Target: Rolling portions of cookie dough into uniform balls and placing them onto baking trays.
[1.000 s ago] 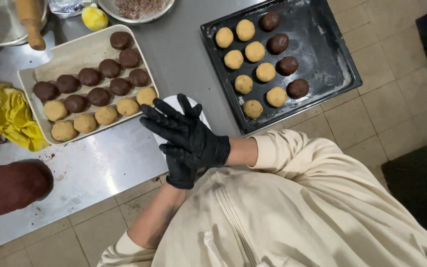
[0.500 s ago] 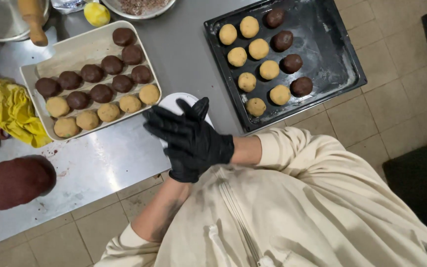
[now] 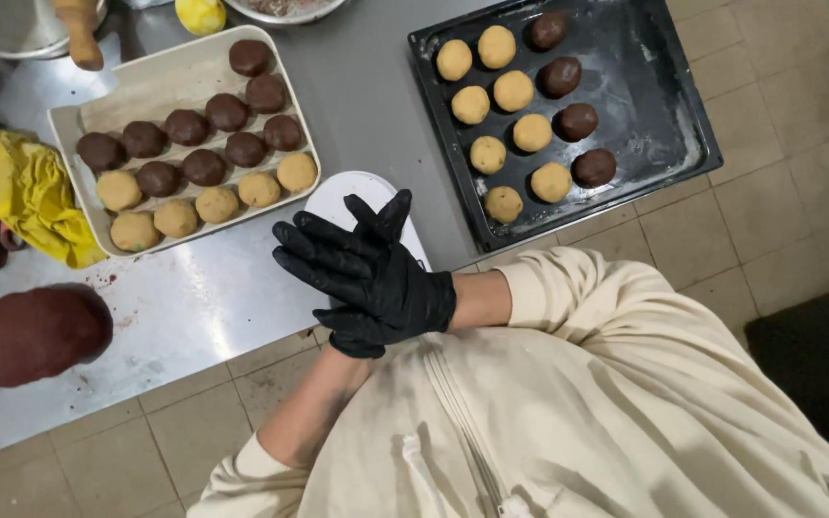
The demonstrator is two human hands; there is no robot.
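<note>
— While the metal counter (image 3: 194, 317) is looked down on from above, what is seen of the hands?

— Both are covered in smooth black gloves. The right hand (image 3: 376, 273) is laid flat over the left hand (image 3: 352, 331), palm pressed to palm, with the right fingers spread and pointed toward the trays. Whether anything is held between the palms cannot be told; nothing is seen there. Cream sleeves of soft cloth are pushed back from both forearms.

— What is found just under the hands?

— A white rounded scale (image 3: 357, 197) is partly hidden by the fingers, at the counter's near edge, between the two trays.

— How are the trays filled?

— A pale rectangular tray (image 3: 146, 86) lined with paper is set to the left. Round dough balls are held in it in rows: dark brown balls (image 3: 205, 127) toward the far side, tan balls (image 3: 218, 203) along the near side. A black baking tray (image 3: 664, 115), scuffed and dusted with flour, is set to the right; tan balls (image 3: 512, 91) are lined up in two columns on it, and dark balls (image 3: 578, 122) in one column beside them.

— What else is laid about?

— A large lump of reddish-brown dough (image 3: 35, 336) is seen at the left edge, a crumpled yellow cloth (image 3: 35, 197) beside the pale tray, and a lemon (image 3: 201, 13) at the far end.
</note>
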